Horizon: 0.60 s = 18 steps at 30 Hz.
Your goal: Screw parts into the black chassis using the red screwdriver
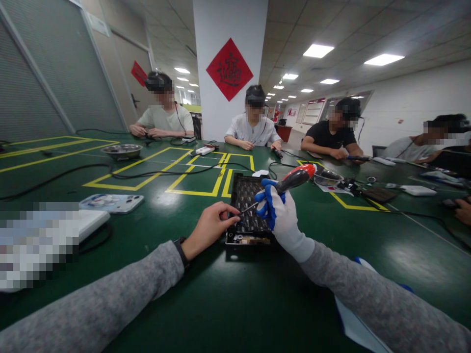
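Note:
My right hand [277, 213], in a white glove with blue fingertips, grips a red and black screwdriver [294, 179]. Its metal shaft points left and down. My bare left hand [209, 226] is closed in a pinch right at the screwdriver's tip; whatever it pinches is too small to name. Both hands hover over a black perforated device case [246, 196] lying flat on the green table [206, 294]. A dark watch sits on my left wrist.
A white phone-like device [112, 202] lies at left, next to a blurred white object. A metal bowl [122, 150] and black cables sit farther back. Several people work along the far and right sides. A glove lies under my right forearm [353, 318].

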Available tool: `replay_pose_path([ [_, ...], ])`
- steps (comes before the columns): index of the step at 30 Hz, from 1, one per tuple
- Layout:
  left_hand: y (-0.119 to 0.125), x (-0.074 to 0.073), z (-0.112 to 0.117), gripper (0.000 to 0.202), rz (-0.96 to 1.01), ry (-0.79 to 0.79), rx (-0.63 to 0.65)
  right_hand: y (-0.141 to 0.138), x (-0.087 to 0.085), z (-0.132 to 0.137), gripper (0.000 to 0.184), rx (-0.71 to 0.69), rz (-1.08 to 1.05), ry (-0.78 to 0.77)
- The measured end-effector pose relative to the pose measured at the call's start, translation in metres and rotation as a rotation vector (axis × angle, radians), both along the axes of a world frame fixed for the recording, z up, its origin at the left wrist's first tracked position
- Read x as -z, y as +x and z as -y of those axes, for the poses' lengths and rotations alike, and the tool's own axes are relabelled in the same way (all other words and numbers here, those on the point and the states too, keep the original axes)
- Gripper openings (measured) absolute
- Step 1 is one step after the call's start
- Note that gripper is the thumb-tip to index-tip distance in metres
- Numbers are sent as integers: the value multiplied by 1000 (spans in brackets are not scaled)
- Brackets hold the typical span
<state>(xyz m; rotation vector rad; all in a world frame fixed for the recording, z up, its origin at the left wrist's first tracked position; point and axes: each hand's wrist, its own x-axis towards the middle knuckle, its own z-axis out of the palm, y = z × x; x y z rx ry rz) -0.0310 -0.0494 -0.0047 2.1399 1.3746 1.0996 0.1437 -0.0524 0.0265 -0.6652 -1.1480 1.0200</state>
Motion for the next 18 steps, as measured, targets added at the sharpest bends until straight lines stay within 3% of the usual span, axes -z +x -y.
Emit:
replay_pose_path([
  [10, 0, 5, -3, 27, 27, -35, 20, 0, 1, 0, 35, -9, -7, -5],
  [18, 0, 4, -1, 26, 39, -23, 21, 3, 4, -3, 37, 92, -24, -9],
])
